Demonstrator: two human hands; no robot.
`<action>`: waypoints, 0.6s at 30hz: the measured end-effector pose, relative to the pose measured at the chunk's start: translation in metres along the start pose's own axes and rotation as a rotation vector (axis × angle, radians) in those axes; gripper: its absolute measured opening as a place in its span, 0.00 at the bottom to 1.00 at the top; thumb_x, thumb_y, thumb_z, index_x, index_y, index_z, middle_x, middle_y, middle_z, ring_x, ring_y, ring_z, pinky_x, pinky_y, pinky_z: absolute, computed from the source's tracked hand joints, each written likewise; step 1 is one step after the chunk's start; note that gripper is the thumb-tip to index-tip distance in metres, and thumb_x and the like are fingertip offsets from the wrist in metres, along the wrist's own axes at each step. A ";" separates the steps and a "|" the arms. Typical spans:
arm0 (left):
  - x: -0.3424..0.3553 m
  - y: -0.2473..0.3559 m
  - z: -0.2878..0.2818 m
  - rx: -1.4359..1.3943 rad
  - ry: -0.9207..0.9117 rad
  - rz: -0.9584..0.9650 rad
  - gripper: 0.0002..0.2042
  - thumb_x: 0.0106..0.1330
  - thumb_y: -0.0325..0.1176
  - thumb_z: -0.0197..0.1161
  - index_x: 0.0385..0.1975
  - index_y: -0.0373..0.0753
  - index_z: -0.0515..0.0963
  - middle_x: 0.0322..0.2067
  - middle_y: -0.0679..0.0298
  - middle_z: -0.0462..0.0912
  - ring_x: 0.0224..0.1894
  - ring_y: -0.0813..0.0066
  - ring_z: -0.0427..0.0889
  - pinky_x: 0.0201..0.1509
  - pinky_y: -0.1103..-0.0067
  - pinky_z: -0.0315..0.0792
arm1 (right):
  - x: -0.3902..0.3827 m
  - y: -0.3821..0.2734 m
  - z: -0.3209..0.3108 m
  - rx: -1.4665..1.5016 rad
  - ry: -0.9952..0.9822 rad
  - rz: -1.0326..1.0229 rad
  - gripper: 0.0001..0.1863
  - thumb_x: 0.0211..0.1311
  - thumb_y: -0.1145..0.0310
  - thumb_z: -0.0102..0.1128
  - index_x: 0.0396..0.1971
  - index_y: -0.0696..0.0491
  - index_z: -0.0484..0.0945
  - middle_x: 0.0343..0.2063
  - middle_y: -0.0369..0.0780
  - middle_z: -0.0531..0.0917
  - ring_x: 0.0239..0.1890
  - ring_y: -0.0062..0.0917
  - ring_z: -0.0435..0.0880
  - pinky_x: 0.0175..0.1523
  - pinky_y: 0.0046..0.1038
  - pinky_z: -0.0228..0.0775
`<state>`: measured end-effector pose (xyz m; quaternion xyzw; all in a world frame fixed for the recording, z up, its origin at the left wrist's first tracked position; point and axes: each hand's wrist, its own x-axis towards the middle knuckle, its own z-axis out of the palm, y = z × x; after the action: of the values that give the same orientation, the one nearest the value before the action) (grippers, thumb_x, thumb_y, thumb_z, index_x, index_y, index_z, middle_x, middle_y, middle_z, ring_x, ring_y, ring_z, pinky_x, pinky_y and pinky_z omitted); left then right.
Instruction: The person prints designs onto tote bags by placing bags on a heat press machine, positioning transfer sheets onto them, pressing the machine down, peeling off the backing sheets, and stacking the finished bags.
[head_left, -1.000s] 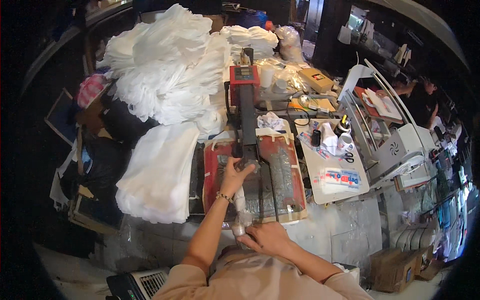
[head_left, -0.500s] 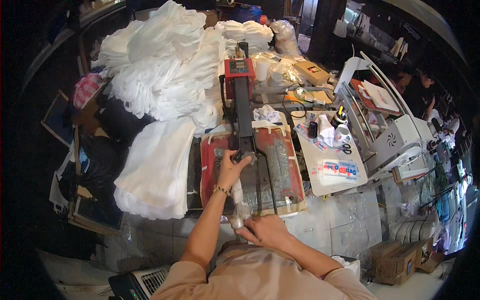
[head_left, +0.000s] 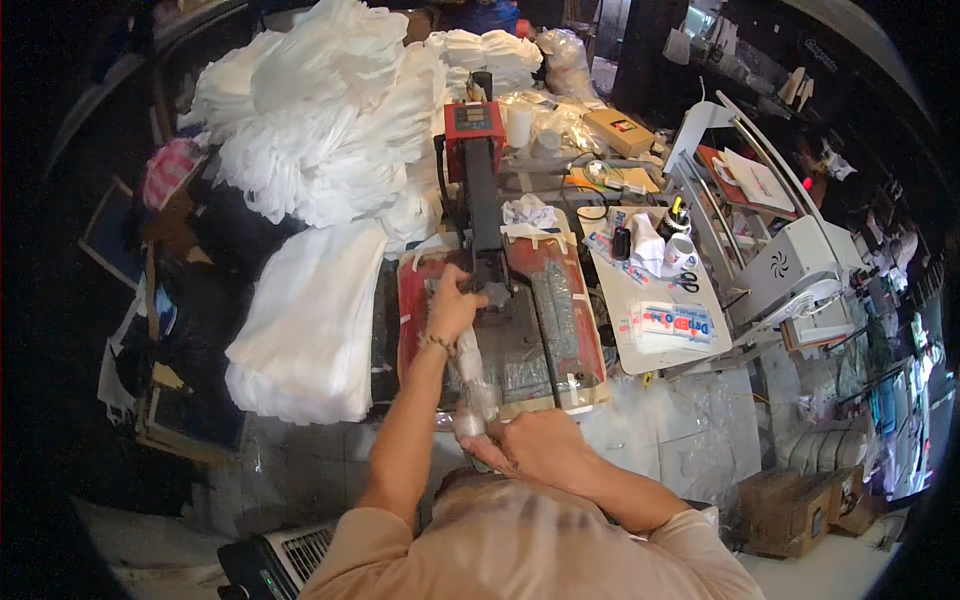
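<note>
A: What are the two bare hands doing?

B: The left hand (head_left: 455,305) is resting against the dark metal joint (head_left: 490,269) at the near end of the long, dark metal press arm (head_left: 482,200), with its thumb reaching to the right. I can't tell whether it is gripping, since the palm is facing away from view.

A: And the right hand (head_left: 543,440)?

B: It is curling its fingers around the lower end of the long handle wrapped in clear plastic (head_left: 469,370), close to the person's body.

A: Where is that handle lying, exactly?

B: It is running from just below the left hand down to the right one, passing over the flat red board with silver-grey patches (head_left: 565,310). A thin black metal bar (head_left: 540,345) is slanting across the board to the right.

A: What is standing around them?

B: A boxy red control unit (head_left: 474,122) is sitting at the arm's far end. A flat stack of white fabric (head_left: 305,325) is lying left of the board, and a rounded white panel (head_left: 655,290) on the right is holding a white mug (head_left: 680,251) and black-handled scissors (head_left: 687,281).
</note>
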<state>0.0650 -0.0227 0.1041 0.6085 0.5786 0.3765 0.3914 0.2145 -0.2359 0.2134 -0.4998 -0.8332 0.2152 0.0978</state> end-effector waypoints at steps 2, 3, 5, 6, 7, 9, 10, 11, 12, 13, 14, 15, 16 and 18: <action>0.006 0.020 -0.008 0.090 -0.067 0.031 0.26 0.54 0.35 0.73 0.48 0.31 0.69 0.43 0.48 0.81 0.48 0.57 0.81 0.53 0.68 0.72 | -0.007 -0.008 -0.020 0.006 0.018 -0.009 0.37 0.71 0.38 0.44 0.15 0.54 0.83 0.16 0.50 0.82 0.21 0.46 0.84 0.27 0.44 0.76; 0.006 0.021 -0.012 0.096 -0.059 0.039 0.26 0.57 0.37 0.73 0.50 0.31 0.69 0.42 0.48 0.81 0.47 0.58 0.81 0.52 0.68 0.73 | -0.005 -0.010 -0.026 -0.022 -0.007 -0.044 0.36 0.71 0.39 0.43 0.18 0.54 0.83 0.15 0.49 0.81 0.20 0.46 0.84 0.27 0.44 0.75; -0.001 0.031 -0.019 0.105 -0.052 0.054 0.27 0.59 0.39 0.72 0.51 0.31 0.69 0.40 0.49 0.81 0.45 0.59 0.81 0.50 0.67 0.73 | -0.005 -0.013 -0.031 -0.051 -0.025 -0.080 0.35 0.72 0.39 0.43 0.22 0.54 0.83 0.14 0.48 0.81 0.20 0.45 0.83 0.27 0.44 0.73; -0.014 0.048 -0.023 -0.031 -0.096 -0.075 0.26 0.62 0.42 0.70 0.51 0.30 0.70 0.40 0.50 0.81 0.44 0.63 0.81 0.49 0.69 0.74 | -0.007 -0.013 -0.033 -0.043 -0.032 -0.081 0.34 0.72 0.40 0.43 0.24 0.55 0.83 0.16 0.49 0.81 0.21 0.46 0.83 0.28 0.44 0.74; -0.024 0.056 -0.023 -0.166 -0.138 -0.205 0.25 0.65 0.44 0.67 0.52 0.30 0.71 0.39 0.52 0.81 0.44 0.66 0.81 0.48 0.72 0.74 | -0.010 -0.012 -0.033 -0.034 -0.038 -0.082 0.33 0.73 0.41 0.44 0.25 0.55 0.83 0.18 0.49 0.81 0.22 0.46 0.83 0.29 0.44 0.74; -0.038 0.034 -0.031 -0.087 0.061 0.051 0.22 0.68 0.43 0.65 0.52 0.31 0.73 0.40 0.54 0.81 0.43 0.70 0.81 0.47 0.74 0.74 | -0.014 -0.012 -0.032 -0.010 0.098 -0.169 0.29 0.72 0.44 0.48 0.26 0.56 0.82 0.21 0.49 0.81 0.25 0.45 0.83 0.32 0.42 0.75; -0.044 0.021 -0.033 -0.009 0.254 0.303 0.19 0.71 0.42 0.62 0.52 0.32 0.74 0.41 0.57 0.81 0.42 0.74 0.80 0.46 0.77 0.74 | -0.016 -0.011 -0.031 0.014 0.230 -0.251 0.26 0.71 0.48 0.52 0.27 0.56 0.82 0.24 0.49 0.81 0.28 0.45 0.83 0.34 0.40 0.75; -0.064 0.037 -0.035 -0.072 0.274 0.330 0.16 0.72 0.39 0.61 0.51 0.34 0.75 0.41 0.59 0.81 0.41 0.76 0.80 0.47 0.78 0.74 | -0.019 -0.006 -0.035 0.020 0.233 -0.232 0.26 0.71 0.48 0.52 0.27 0.56 0.82 0.24 0.49 0.81 0.28 0.45 0.83 0.34 0.40 0.75; -0.083 0.056 -0.042 -0.131 0.305 0.352 0.13 0.73 0.36 0.60 0.50 0.35 0.77 0.41 0.62 0.80 0.41 0.77 0.79 0.47 0.80 0.73 | -0.017 -0.003 -0.044 0.084 0.354 -0.318 0.22 0.70 0.52 0.55 0.27 0.56 0.81 0.25 0.48 0.79 0.29 0.44 0.81 0.35 0.39 0.74; -0.093 0.053 -0.049 -0.223 0.360 0.387 0.10 0.73 0.32 0.60 0.49 0.36 0.77 0.41 0.63 0.79 0.41 0.77 0.78 0.46 0.79 0.74 | -0.017 -0.003 -0.053 0.151 0.468 -0.415 0.18 0.68 0.57 0.59 0.27 0.57 0.80 0.26 0.47 0.77 0.30 0.43 0.79 0.35 0.37 0.72; -0.102 0.052 -0.059 -0.235 0.389 0.471 0.08 0.73 0.31 0.60 0.46 0.33 0.77 0.36 0.66 0.79 0.36 0.78 0.78 0.41 0.79 0.74 | -0.017 -0.007 -0.066 0.164 0.459 -0.415 0.18 0.68 0.57 0.59 0.27 0.57 0.80 0.26 0.47 0.77 0.30 0.43 0.79 0.35 0.37 0.72; -0.122 0.067 -0.065 -0.293 0.362 0.398 0.07 0.73 0.31 0.59 0.43 0.33 0.78 0.32 0.67 0.79 0.33 0.77 0.78 0.38 0.79 0.74 | -0.017 -0.011 -0.086 0.231 0.462 -0.455 0.17 0.67 0.59 0.60 0.24 0.57 0.79 0.23 0.46 0.73 0.28 0.42 0.76 0.34 0.39 0.69; -0.141 0.080 -0.069 -0.354 0.332 0.332 0.07 0.74 0.31 0.59 0.39 0.32 0.78 0.29 0.68 0.79 0.29 0.77 0.77 0.36 0.79 0.74 | -0.015 -0.013 -0.107 0.292 0.472 -0.493 0.16 0.65 0.62 0.61 0.21 0.57 0.77 0.21 0.44 0.70 0.26 0.41 0.73 0.33 0.40 0.67; -0.169 0.082 -0.076 -0.081 0.414 0.434 0.09 0.73 0.32 0.60 0.36 0.32 0.79 0.26 0.68 0.79 0.28 0.77 0.77 0.35 0.80 0.74 | -0.010 -0.023 -0.143 0.291 0.439 -0.523 0.16 0.64 0.64 0.60 0.20 0.57 0.76 0.21 0.45 0.70 0.25 0.42 0.73 0.32 0.40 0.66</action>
<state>0.0215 -0.1906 0.2092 0.6120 0.4873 0.5901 0.1993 0.2555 -0.2166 0.3514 -0.2849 -0.8527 0.1869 0.3960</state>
